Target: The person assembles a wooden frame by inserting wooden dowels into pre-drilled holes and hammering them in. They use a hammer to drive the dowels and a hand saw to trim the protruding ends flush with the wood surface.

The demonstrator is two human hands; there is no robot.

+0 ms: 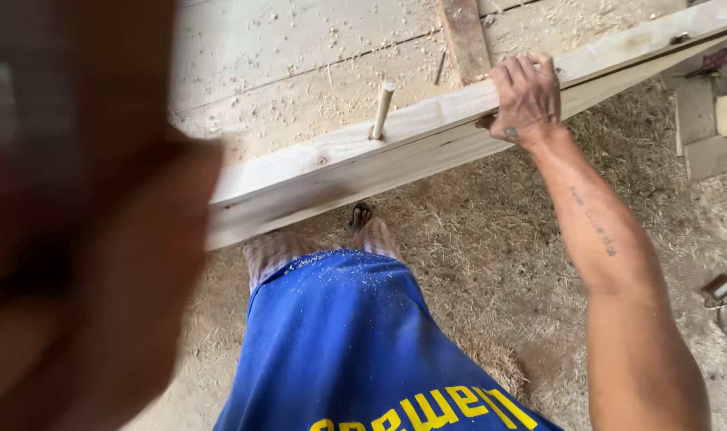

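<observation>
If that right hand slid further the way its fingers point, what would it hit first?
Probably the sawdust-strewn workbench top beyond the plank that the right hand grips; the wooden peg stands off to the side.

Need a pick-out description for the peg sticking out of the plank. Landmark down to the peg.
Start at the long pale plank that runs across the sawdust-covered workbench, gripped on its edge by the right hand. Follow it away from that hand to the short round wooden peg. It alone stands up out of the plank's top face, slightly tilted.

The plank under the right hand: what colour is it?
Pale, unpainted wood plank, gripped by the right hand; head view.
</observation>
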